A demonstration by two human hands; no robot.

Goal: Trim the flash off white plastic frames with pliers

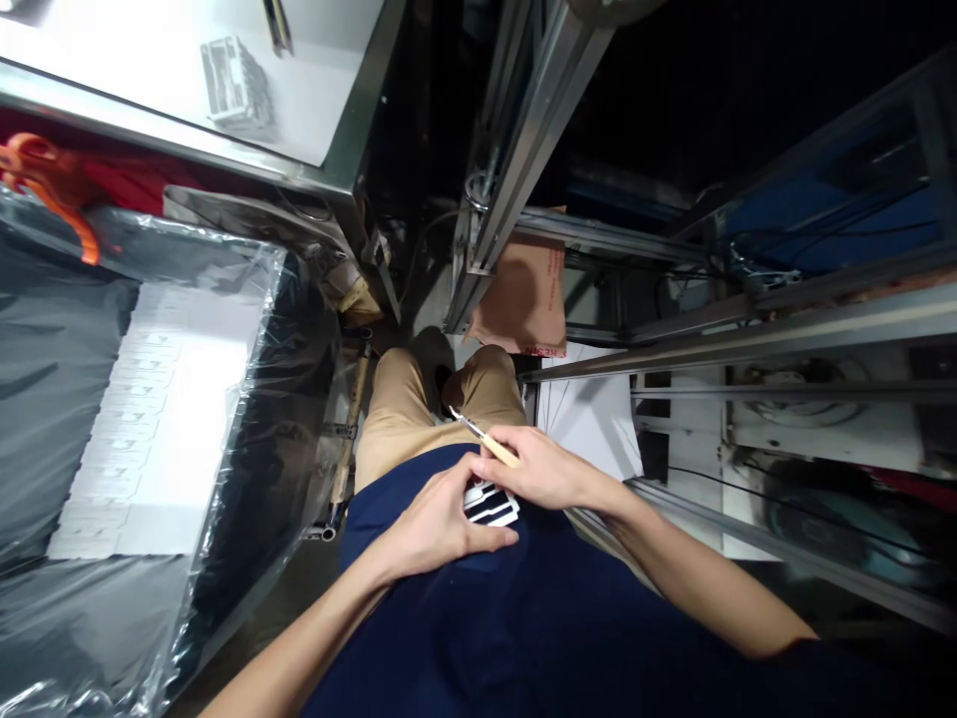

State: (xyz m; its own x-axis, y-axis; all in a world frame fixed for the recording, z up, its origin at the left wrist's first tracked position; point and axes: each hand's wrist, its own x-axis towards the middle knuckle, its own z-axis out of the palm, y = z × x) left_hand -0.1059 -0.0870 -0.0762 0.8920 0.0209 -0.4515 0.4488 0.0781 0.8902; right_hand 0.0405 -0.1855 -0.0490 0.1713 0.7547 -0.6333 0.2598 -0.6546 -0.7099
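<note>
In front of my navy shirt, my left hand grips a small white slotted plastic part between thumb and fingers. Dark fabric shows through the part's long slots. My right hand is closed around a slim hand tool with a pale yellow handle and a thin metal tip. That tip points up and left, away from the plastic part. Fingers of both hands meet at the part's upper edge, partly hiding it.
At left, a bin lined with clear plastic holds rows of white parts. A white-topped table above it bears stacked clear parts and orange-handled pliers hang at its edge. Metal framing and a brown sack stand ahead.
</note>
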